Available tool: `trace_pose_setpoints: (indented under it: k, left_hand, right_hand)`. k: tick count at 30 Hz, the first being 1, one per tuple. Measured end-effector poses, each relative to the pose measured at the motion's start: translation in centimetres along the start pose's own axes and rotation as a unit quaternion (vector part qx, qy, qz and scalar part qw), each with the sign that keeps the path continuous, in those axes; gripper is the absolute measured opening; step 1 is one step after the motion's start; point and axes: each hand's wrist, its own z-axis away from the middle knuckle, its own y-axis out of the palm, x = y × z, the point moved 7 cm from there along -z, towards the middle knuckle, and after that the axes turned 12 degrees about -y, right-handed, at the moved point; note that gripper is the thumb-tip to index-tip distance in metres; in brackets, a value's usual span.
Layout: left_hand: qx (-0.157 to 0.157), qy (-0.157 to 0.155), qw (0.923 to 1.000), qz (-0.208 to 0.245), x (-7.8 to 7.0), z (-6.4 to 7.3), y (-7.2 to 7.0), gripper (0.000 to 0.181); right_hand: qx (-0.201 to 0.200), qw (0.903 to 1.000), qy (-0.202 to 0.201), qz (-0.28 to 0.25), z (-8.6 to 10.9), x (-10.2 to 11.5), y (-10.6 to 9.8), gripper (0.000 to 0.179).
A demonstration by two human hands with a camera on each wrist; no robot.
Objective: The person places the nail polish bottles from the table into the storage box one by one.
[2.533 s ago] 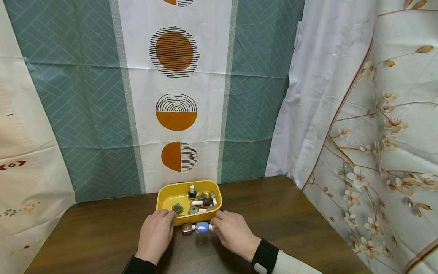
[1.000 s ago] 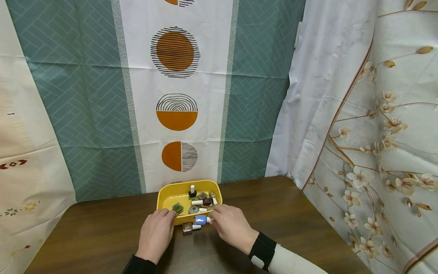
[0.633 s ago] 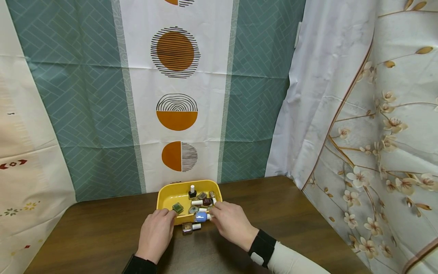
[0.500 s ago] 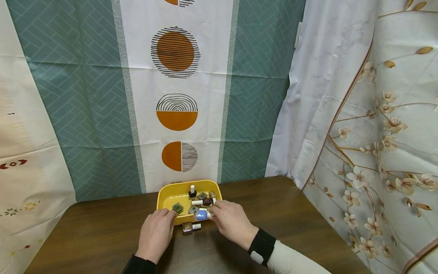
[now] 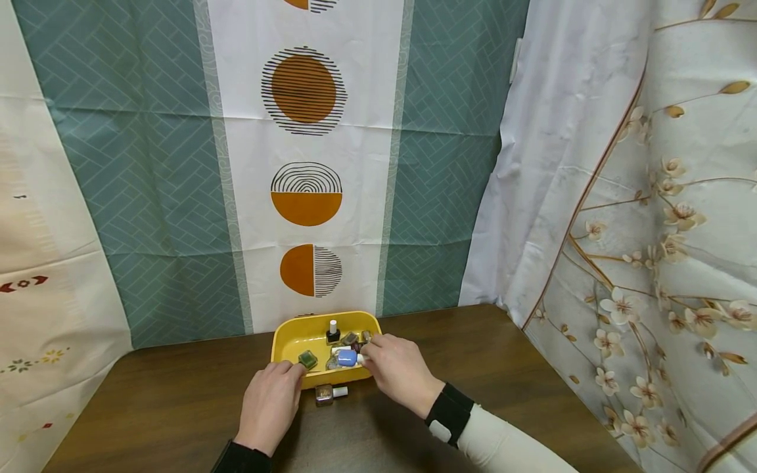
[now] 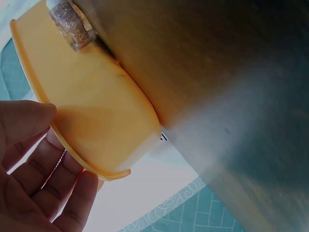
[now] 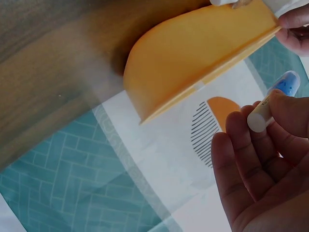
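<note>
My left hand holds the near left rim of a yellow plastic tray, its thumb outside and fingers inside in the left wrist view. Between thumb and fingers, my right hand pinches a blue nail polish bottle by its white cap. That bottle hangs tilted over the tray's right half. Inside stand or lie a black nail polish bottle, upright, a green square piece and several more small items, partly hidden behind the blue bottle. A glittery brown nail polish bottle lies on its side before the tray.
The dark wooden table reaches to a hanging teal and white cloth close behind the tray. A floral curtain borders the table on the right, and pale cloth on the left.
My right hand has lifted the blue nail polish bottle from beside the brown one, over the tray's front rim, and further back above its contents. The left hand stays at the rim.
</note>
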Motion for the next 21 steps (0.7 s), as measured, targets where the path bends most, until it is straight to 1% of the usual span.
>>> trace_pose_setpoints:
  k: [7,16,21]
  left_hand:
    - [0.001,-0.003,1.0,-0.001,0.0,-0.1,0.1,0.012]
    - [-0.001,0.0,1.0,-0.003,0.1,0.0,0.1,0.013]
    - [-0.008,0.005,1.0,-0.002,0.0,0.0,0.1,0.013]
  right_hand:
    - [0.005,0.9999,0.01,0.011,-0.7,-0.7,-0.2,0.02]
    - [0.003,0.9997,0.019,0.014,-1.1,-1.8,0.6,0.021]
    - [0.0,0.9997,0.02,0.014,-1.1,-2.3,1.2,0.021]
